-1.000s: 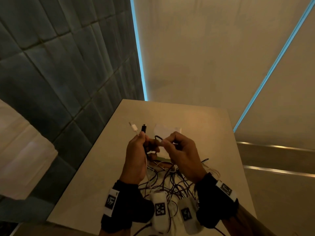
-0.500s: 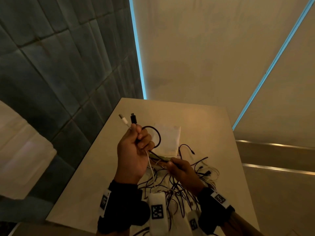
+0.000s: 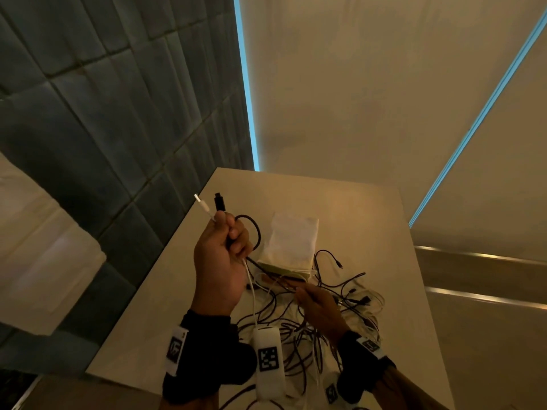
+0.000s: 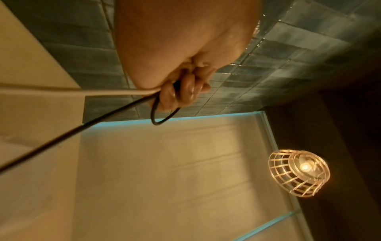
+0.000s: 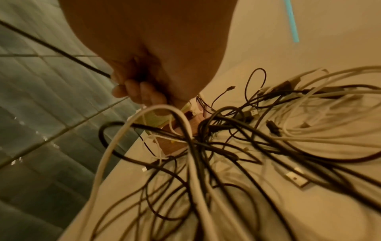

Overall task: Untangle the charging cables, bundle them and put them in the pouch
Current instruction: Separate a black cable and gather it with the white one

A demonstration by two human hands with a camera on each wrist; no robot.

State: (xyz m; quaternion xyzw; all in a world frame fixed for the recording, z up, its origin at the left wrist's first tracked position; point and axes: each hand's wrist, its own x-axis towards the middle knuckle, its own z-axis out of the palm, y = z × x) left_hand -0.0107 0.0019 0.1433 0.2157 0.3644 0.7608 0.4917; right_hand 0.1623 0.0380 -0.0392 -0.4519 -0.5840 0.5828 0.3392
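Left hand (image 3: 220, 261) grips black cable (image 3: 257, 232) and white cable (image 3: 250, 279) raised, plugs up, so right hand (image 3: 318, 309), pinching a strand, can free them from tangle (image 3: 296, 344).

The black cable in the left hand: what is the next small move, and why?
Probably wind another loop. The left hand grips the black cable with one loop made and a white cable beside it, while the right hand pinches a black strand above the tangle.
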